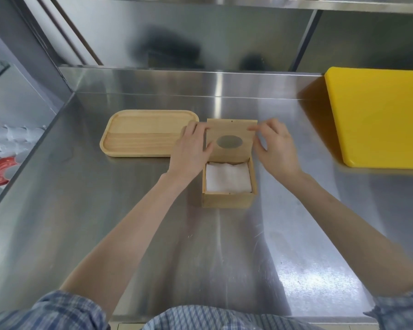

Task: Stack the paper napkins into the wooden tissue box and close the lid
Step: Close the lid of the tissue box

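Note:
A square wooden tissue box stands on the steel counter with white paper napkins stacked inside. Its wooden lid, with an oval opening, is tilted up over the box's far edge and covers the back part. My left hand grips the lid's left edge. My right hand pinches its right edge near the top corner. The near part of the box is uncovered and the napkins show there.
An empty wooden tray lies just left of the box, touching my left hand's side. A yellow cutting board sits at the right. The counter's left edge drops to a sink with clear cups and a red item.

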The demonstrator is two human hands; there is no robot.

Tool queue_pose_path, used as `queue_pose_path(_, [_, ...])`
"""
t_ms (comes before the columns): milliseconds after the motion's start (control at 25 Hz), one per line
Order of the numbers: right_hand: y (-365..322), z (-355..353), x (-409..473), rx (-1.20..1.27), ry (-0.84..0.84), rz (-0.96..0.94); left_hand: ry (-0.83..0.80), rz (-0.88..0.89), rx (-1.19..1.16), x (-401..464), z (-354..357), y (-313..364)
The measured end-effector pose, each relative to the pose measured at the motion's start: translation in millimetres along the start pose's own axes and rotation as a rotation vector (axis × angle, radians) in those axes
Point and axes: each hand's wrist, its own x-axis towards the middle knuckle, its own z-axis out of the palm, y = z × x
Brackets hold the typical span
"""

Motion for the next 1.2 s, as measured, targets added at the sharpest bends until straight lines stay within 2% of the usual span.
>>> queue_pose_path(120, [3.5,2.9,16.7,-0.071,-0.060,0.047,-0.026,-0.005,0.085,15.9,-2.2,6.6])
queue_pose_path(280, [5.2,10.5,27.0,-0.024,-0.189,0.117,-0.121,-0.026,0.095,33.2,2.5,9.6])
queue_pose_path(400, [4.9,10.4,29.8,0.024,-0.172,0.134,-0.153,-0.005,0.088,38.0,3.6,6.9])
queue_pose_path(640, [5.4,5.8,30.1,0.077,-0.157,0.171,-0.086,0.018,0.010,36.2,0.2,0.7])
queue_pose_path(880, [8.5,-1.3,-4.7,0.109,-0.098,0.086,-0.109,0.078,-0.143,3.5,-7.7,-7.4])
queue_pose_path(1200, [10.7,-0.3,-53.4,0.075,-0.155,-0.033,-0.187,0.086,-0.206,-47.3,-3.7,-17.9])
